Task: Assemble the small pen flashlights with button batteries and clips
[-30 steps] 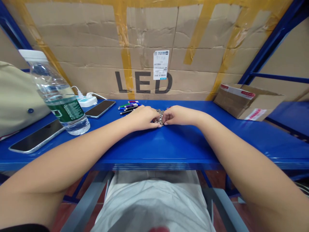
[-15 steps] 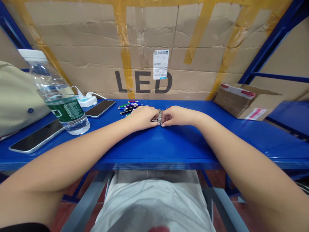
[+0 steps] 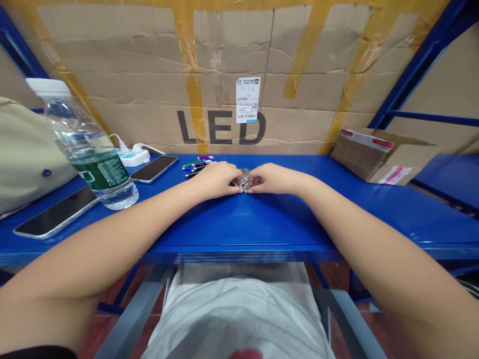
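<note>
At left, clear plastic bottle (image 3: 77, 137): green label (image 3: 101, 170), which I can't read.
Brown cardboard carton (image 3: 239, 55): black "LED" lettering (image 3: 212, 127); white paper sticker (image 3: 247, 99), illegible.
Left hand (image 3: 220, 179): curled narrow, hold unclear to me.
Small silvery metal pieces (image 3: 245, 180): on glossy blue tabletop (image 3: 243, 224), between the hands.
Right hand (image 3: 272, 178): curled narrow, hold likewise unclear.

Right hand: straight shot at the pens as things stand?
Probably not. The left hand sits between the right hand and the pens, and the small metallic pieces lie between both hands. It would likely have to go over or around the left hand.
</note>
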A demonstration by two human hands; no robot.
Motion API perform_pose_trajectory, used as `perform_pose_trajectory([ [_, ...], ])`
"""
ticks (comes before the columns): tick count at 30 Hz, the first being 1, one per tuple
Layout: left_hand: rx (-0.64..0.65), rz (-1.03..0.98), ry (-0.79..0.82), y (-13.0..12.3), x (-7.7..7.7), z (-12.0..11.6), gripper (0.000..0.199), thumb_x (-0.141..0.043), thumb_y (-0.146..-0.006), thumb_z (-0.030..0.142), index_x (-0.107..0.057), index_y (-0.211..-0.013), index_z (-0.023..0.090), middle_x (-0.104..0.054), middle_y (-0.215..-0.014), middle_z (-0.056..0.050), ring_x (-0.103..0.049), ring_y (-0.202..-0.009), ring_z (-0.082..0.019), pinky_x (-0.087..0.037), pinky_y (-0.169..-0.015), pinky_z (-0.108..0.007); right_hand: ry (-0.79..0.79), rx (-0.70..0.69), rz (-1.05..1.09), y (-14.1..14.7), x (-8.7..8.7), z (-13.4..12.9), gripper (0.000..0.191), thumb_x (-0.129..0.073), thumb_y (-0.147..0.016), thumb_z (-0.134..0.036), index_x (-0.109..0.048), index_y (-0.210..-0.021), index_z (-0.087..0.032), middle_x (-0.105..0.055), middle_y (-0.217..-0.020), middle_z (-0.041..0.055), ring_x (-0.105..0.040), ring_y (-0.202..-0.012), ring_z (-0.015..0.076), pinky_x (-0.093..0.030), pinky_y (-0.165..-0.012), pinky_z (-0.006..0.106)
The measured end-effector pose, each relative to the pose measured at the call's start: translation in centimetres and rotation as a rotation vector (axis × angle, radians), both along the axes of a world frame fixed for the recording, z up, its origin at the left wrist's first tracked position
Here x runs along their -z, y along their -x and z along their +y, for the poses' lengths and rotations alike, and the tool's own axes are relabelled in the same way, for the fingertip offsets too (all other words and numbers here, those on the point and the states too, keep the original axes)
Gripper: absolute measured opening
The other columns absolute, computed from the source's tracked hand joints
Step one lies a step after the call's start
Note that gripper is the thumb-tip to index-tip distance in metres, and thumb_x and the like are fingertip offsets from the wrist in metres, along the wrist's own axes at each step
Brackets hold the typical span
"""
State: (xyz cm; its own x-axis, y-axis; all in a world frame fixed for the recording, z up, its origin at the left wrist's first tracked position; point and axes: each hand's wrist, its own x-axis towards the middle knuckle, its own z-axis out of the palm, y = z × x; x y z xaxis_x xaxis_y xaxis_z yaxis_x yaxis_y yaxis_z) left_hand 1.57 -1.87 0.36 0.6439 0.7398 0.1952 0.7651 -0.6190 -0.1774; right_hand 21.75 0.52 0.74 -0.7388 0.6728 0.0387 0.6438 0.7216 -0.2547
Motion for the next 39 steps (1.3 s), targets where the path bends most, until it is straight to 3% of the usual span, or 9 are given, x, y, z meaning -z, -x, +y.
perform_pose_trajectory([
  [5,0.004,-0.001,-0.008,0.0,0.0,0.1,0.022,-0.060,-0.084,0.039,-0.067,-0.089,0.019,-0.067,-0.089,-0.005,-0.063,-0.086,-0.021,-0.040,-0.067,-0.028,0.025,-0.001,0.022,-0.1,0.0,0.1,0.011,-0.064,-0.076,-0.029,-0.067,-0.082,-0.020,-0.070,-0.084,0.0011,-0.060,-0.073,0.0145,-0.039,-0.061,0.023],
  [12,0.019,0.045,0.046,1.2,-1.4,0.1,0.014,-0.064,-0.081,0.032,-0.072,-0.090,0.025,-0.068,-0.094,-0.001,-0.061,-0.088,-0.018,-0.040,-0.073,-0.027,0.042,0.001,0.022,-0.3,-0.3,0.0,0.014,-0.063,-0.075,-0.021,-0.070,-0.087,-0.020,-0.072,-0.086,0.0015,-0.062,-0.076,0.0151,-0.042,-0.064,0.024],
  [22,0.100,0.046,0.017,1.1,0.2,1.2,0.017,-0.057,-0.085,0.030,-0.072,-0.091,0.024,-0.069,-0.092,-0.002,-0.062,-0.088,-0.018,-0.043,-0.077,-0.026,-0.003,-0.017,0.048,0.0,0.4,0.4,0.017,-0.061,-0.076,-0.018,-0.072,-0.089,-0.021,-0.073,-0.090,0.0008,-0.063,-0.077,0.0150,-0.041,-0.065,0.023],
  [33,0.021,0.094,-0.001,1.3,-0.5,0.8,0.020,-0.056,-0.084,0.028,-0.074,-0.094,0.027,-0.068,-0.092,-0.002,-0.062,-0.086,-0.018,-0.042,-0.072,-0.025,-0.009,-0.019,0.007,-0.2,-0.5,0.1,0.023,-0.058,-0.078,-0.017,-0.074,-0.093,-0.022,-0.074,-0.092,0.0010,-0.064,-0.080,0.0161,-0.044,-0.068,0.024],
  [39,0.058,0.077,0.005,1.1,-0.1,0.8,0.022,-0.054,-0.084,0.025,-0.073,-0.094,0.027,-0.069,-0.092,-0.002,-0.062,-0.088,-0.017,-0.043,-0.076,-0.024,-0.020,-0.042,0.001,-0.2,-0.2,0.5,0.028,-0.056,-0.079,-0.016,-0.076,-0.098,-0.023,-0.074,-0.100,0.0014,-0.065,-0.088,0.0180,-0.046,-0.073,0.025],
])
